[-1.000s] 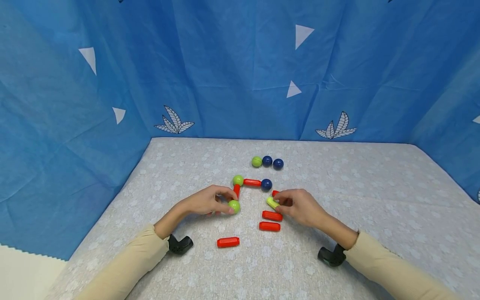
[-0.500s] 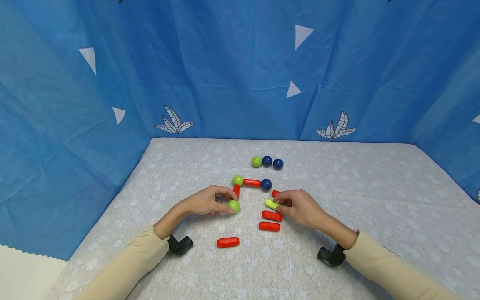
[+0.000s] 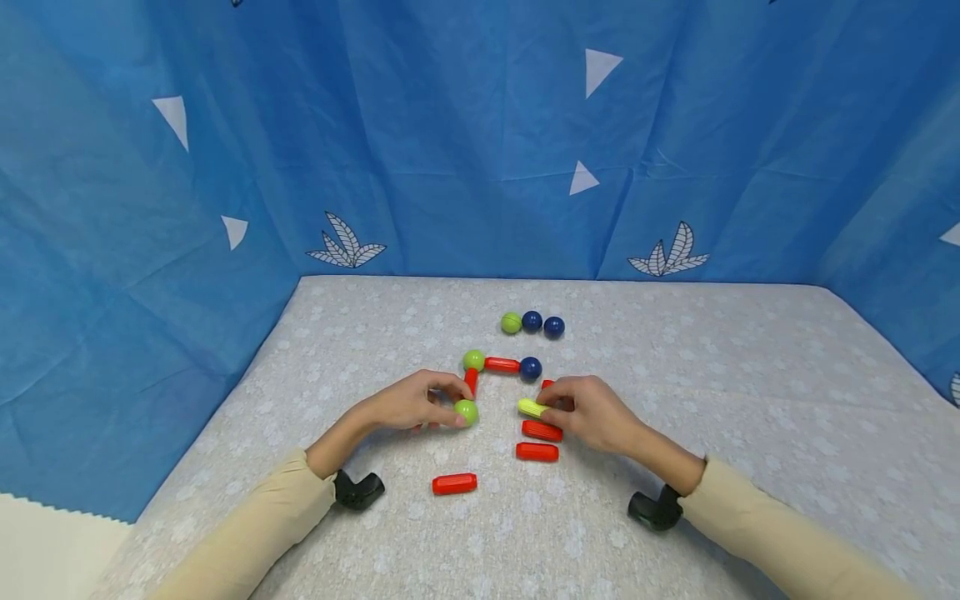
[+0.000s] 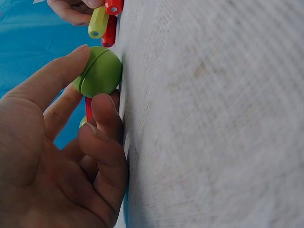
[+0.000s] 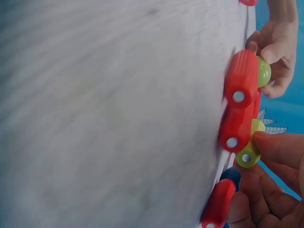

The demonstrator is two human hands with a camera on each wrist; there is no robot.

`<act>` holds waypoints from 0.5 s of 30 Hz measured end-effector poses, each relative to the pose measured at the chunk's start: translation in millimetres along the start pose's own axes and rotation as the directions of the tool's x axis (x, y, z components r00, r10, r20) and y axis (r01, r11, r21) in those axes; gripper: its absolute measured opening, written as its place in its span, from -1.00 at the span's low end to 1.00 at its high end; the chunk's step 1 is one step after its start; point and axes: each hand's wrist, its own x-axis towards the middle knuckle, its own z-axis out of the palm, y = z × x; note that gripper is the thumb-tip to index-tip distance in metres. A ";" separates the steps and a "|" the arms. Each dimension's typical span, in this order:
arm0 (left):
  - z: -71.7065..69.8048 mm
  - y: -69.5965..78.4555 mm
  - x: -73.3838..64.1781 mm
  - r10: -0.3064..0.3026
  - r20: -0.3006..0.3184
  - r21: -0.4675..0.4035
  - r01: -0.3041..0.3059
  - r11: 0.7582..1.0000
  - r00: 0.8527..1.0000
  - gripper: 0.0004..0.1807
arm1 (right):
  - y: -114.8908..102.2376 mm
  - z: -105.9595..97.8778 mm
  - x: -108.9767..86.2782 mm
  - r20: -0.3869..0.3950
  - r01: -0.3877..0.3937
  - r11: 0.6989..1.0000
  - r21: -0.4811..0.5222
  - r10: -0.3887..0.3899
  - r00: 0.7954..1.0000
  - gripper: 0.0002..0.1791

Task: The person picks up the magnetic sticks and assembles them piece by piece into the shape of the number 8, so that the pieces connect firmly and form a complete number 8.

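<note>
My left hand (image 3: 420, 402) holds a green ball (image 4: 100, 72) between thumb and finger, low over the cloth. From that ball a red rod (image 3: 471, 382) leads back to a second green ball (image 3: 474, 360); another red rod (image 3: 502, 365) joins that one to a dark blue ball (image 3: 530, 368). Between thumb and fingers, my right hand (image 3: 596, 414) pinches a yellow-green rod (image 3: 531, 407), its free end pointing left toward the held ball with a gap between. Metal discs show in the rod ends in the right wrist view.
Two loose red rods (image 3: 537, 452) lie just in front of the right hand, and one (image 3: 548, 384) is partly behind it. Another red rod (image 3: 454, 484) lies nearer me. A green ball (image 3: 511, 322) and two blue balls (image 3: 553, 327) stand farther back. Blue curtain (image 3: 480, 150) hangs behind the table.
The yellow-green rod has turned from slanting to nearly sideways and shifted left with my right hand. My left hand stays in place on the green ball.
</note>
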 end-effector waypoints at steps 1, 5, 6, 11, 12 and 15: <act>-0.1 -0.3 -0.3 -0.002 -0.002 0.000 0.002 1.000 1.000 -0.68 | -1.4 0.8 1.5 0.004 0.003 1.000 0.004 -0.003 1.000 -0.87; -0.2 -0.9 -0.9 -0.009 -0.004 -0.004 0.009 1.000 1.000 -0.68 | -8.1 4.3 7.4 0.022 0.009 1.000 0.019 -0.009 1.000 -0.87; -0.1 -1.2 -0.9 -0.010 -0.005 -0.005 0.010 1.000 1.000 -0.68 | -9.9 5.4 8.8 0.028 0.011 1.000 0.021 -0.011 1.000 -0.86; 0.4 -2.2 0.5 -0.013 -0.007 0.001 0.013 1.000 1.000 -0.68 | -18.7 10.9 14.1 0.047 0.026 0.999 0.024 -0.027 0.999 -0.84; 0.5 -2.5 0.9 -0.012 -0.007 0.002 0.012 1.000 1.000 -0.68 | -20.4 11.9 15.0 0.048 0.029 0.999 0.024 -0.030 0.998 -0.84; 0.3 -2.9 1.0 -0.005 -0.004 -0.004 0.005 1.000 1.000 -0.68 | -24.9 14.7 17.8 0.053 0.040 0.999 0.026 -0.041 0.998 -0.84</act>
